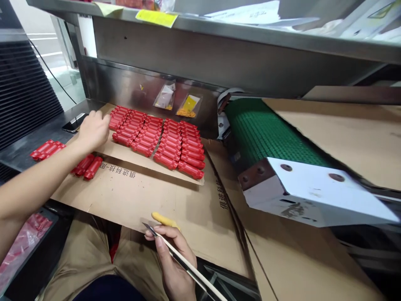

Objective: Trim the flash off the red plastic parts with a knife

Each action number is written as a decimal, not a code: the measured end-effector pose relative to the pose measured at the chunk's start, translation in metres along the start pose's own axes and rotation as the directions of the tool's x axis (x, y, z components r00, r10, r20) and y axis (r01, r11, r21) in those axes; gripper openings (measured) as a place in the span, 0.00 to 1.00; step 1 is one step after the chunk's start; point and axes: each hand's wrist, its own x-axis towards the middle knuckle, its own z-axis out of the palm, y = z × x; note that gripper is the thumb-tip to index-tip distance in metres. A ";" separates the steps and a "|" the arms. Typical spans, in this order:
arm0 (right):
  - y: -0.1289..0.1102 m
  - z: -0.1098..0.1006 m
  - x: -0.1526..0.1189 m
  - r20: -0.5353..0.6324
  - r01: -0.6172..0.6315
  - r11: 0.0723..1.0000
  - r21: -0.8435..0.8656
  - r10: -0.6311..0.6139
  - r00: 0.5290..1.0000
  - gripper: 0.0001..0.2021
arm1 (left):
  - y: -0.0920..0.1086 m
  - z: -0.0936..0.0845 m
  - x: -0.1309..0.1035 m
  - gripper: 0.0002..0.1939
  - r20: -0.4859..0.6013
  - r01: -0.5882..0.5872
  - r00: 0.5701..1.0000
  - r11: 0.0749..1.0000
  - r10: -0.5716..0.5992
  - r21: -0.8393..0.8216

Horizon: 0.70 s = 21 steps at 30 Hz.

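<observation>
1. Head view: left hand [95,130] at left end of red parts [166,160], rowed on far cardboard [125,151]; fingers bunched, can't tell if holding.
2. Right hand [177,267], near, grips pointed tool [184,262].
3. Likely lining up rows; next needs neat spacing.

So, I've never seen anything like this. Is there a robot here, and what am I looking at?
No robot here: the hands are a person's own. There is just one picture, from a camera worn on the head, looking forward and down, so the lap shows below. On the cardboard, red parts lie in rows, with a few more at the left. The left hand is at the left end of the rows; whether it grips a part is hidden. The right hand holds a slim knife. Behind the rows are two small bags; to the right is a green belt.
</observation>
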 end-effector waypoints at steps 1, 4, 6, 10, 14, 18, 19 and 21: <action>-0.001 0.001 0.000 0.013 -0.008 1.000 0.015 0.008 1.000 0.07 | -0.002 0.007 0.018 0.12 -0.015 -0.016 1.000 0.999 0.016 -0.050; -0.005 0.000 -0.001 0.069 0.009 1.000 0.017 -0.010 0.998 0.07 | -0.011 0.028 0.051 0.17 -0.052 -0.055 0.998 0.977 0.046 -0.205; -0.006 -0.002 -0.001 0.075 0.009 1.000 0.009 -0.010 0.997 0.09 | -0.020 0.033 0.055 0.16 -0.077 -0.076 0.995 0.953 0.056 -0.294; -0.002 -0.005 0.000 0.065 -0.043 0.999 0.013 0.042 0.997 0.11 | -0.039 0.003 0.019 0.12 -0.134 -0.069 0.991 0.909 0.015 -0.412; 0.004 0.001 0.005 0.043 -0.066 0.997 0.032 0.065 0.997 0.09 | -0.022 -0.047 -0.072 0.08 -0.117 0.019 0.989 0.861 -0.091 -0.509; -0.005 0.012 0.015 0.181 -0.122 0.992 0.023 0.115 0.977 0.09 | 0.036 -0.051 -0.184 0.16 0.262 0.274 0.958 0.626 -0.114 -0.730; -0.009 0.014 0.016 0.234 -0.144 0.990 0.013 0.137 0.962 0.10 | 0.049 -0.046 -0.207 0.17 0.380 0.372 0.919 0.536 -0.102 -0.757; -0.015 0.016 0.016 0.355 -0.209 0.978 -0.004 0.197 0.914 0.11 | 0.070 -0.033 -0.240 0.17 0.537 0.523 0.840 0.379 -0.079 -0.763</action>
